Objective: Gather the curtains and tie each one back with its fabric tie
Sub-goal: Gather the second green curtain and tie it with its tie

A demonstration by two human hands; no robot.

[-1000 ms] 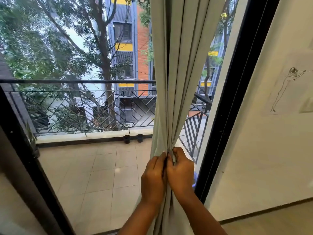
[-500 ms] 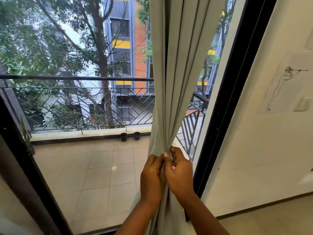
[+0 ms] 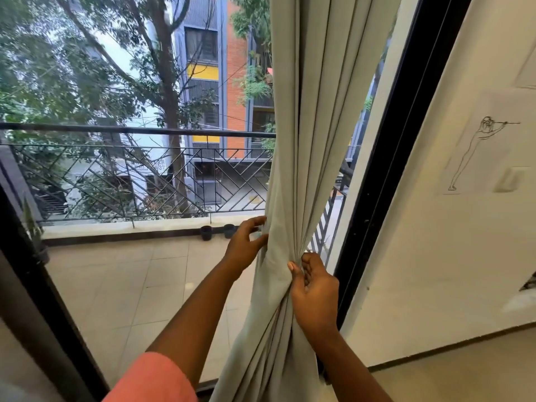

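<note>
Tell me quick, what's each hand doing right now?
Left hand: fingers spread, reaching round the left edge of the curtain; no firm grip visible.
Right hand: pinching the gathered curtain folds.

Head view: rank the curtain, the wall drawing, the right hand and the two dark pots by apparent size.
1. curtain
2. wall drawing
3. right hand, near the camera, so its rank against the drawing is unsure
4. two dark pots, alike, not ranked against each other
</note>
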